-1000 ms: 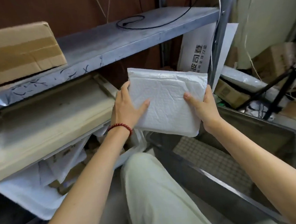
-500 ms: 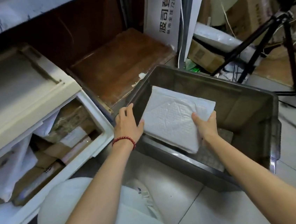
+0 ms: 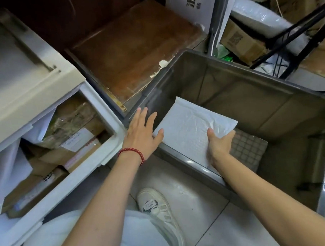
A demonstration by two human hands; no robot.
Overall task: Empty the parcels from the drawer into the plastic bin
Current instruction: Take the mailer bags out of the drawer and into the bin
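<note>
Grey plastic bin (image 3: pixel 276 110) sat at our 3 o'clock, with the open white drawer (image 3: pixel 73 180) at 9, brown parcels (image 3: pixel 73 120) inside. We had the white padded mailer (image 3: pixel 188 128) tilted inside the bin's 9 o'clock side. Our right grip (image 3: pixel 218 147) pinched its near edge, while our left grip (image 3: pixel 142 133) was spread flat, thumb touching its edge.

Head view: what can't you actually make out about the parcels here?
Head view only:
Drawer: the parcel count; parcels overlap, the cabinet top covers the back.
Parcel label: print too small.
White bubble mailer: contents sealed; near corner behind the right hand.
</note>
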